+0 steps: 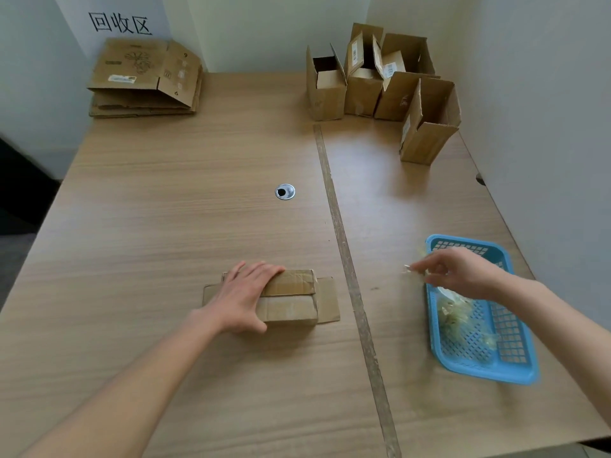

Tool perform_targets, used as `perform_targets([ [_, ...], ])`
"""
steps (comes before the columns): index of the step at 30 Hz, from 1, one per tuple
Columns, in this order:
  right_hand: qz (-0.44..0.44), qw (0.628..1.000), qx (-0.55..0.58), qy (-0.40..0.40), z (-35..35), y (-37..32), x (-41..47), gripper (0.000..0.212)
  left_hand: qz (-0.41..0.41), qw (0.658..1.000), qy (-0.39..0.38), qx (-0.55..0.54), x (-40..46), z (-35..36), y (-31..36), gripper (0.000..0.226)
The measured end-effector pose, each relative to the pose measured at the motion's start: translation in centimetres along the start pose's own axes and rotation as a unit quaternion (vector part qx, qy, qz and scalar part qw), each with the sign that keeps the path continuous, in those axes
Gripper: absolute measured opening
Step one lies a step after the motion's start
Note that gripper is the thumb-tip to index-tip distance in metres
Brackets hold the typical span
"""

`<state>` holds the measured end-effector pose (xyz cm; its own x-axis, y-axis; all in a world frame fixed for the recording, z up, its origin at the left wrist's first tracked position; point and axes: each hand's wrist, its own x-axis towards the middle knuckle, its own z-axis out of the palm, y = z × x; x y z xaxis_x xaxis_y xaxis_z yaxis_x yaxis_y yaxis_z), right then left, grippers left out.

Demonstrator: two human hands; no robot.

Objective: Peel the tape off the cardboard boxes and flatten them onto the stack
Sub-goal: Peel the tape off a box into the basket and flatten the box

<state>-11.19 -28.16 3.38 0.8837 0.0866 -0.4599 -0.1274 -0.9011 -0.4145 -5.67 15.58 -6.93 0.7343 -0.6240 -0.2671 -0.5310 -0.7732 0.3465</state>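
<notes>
A small cardboard box (291, 302) lies near the table's front middle, its side flaps spread flat. My left hand (244, 295) presses on its left part with straight fingers. My right hand (463, 272) hovers over the near-left rim of a blue basket (515, 365) and pinches a clear strip of tape (411, 271), which is blurred. Crumpled tape (458, 320) lies inside the basket. A stack of flattened boxes (145, 77) sits at the table's far left corner.
Several open upright cardboard boxes (380, 81) stand at the far right of the wooden table (165, 209). A metal cable grommet (285, 192) sits mid-table beside a seam strip (344, 246). Walls close in behind and to the right.
</notes>
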Motion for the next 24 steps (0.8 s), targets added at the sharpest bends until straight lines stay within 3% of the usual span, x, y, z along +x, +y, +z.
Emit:
perform_targets([
  [2, 0.006, 0.999, 0.015, 0.031, -0.6, 0.0, 0.4, 0.03, 0.002, 1.0, 0.004, -0.005, 0.1, 0.2, -0.2, 0.12],
  [5, 0.053, 0.983, 0.028, 0.172, -2.4, -0.1, 0.5, 0.032, 0.001, 1.0, 0.015, -0.006, -0.2, 0.1, -0.8, 0.119],
  [8, -0.037, 0.962, -0.009, 0.271, -1.5, -3.0, 0.2, 0.033, -0.005, 1.0, 0.019, -0.006, -0.4, 0.2, -0.4, 0.12],
  [12, -0.262, 0.95, -0.066, 0.156, 5.6, -10.5, 0.7, 0.04, -0.016, 1.0, -0.001, 0.002, -0.2, -0.1, 0.1, 0.123],
  [15, -0.352, 0.917, -0.185, 0.024, 11.7, -13.4, 1.5, 0.06, -0.028, 1.0, -0.006, 0.008, -0.5, -0.2, 0.4, 0.124],
  [17, -0.354, 0.915, -0.192, 0.033, 13.9, -13.1, 1.8, 0.054, -0.029, 1.0, 0.001, 0.004, -0.8, 0.0, 0.4, 0.123],
  [21, -0.334, 0.923, -0.15, 0.116, 14.4, -12.2, 2.1, 0.012, -0.024, 1.0, 0.013, 0.003, -1.0, 0.2, 0.3, 0.123],
  [24, -0.344, 0.911, -0.187, 0.131, 14.2, -12.9, 2.8, 0.008, -0.023, 1.0, 0.019, 0.002, -1.0, 0.2, 0.2, 0.123],
])
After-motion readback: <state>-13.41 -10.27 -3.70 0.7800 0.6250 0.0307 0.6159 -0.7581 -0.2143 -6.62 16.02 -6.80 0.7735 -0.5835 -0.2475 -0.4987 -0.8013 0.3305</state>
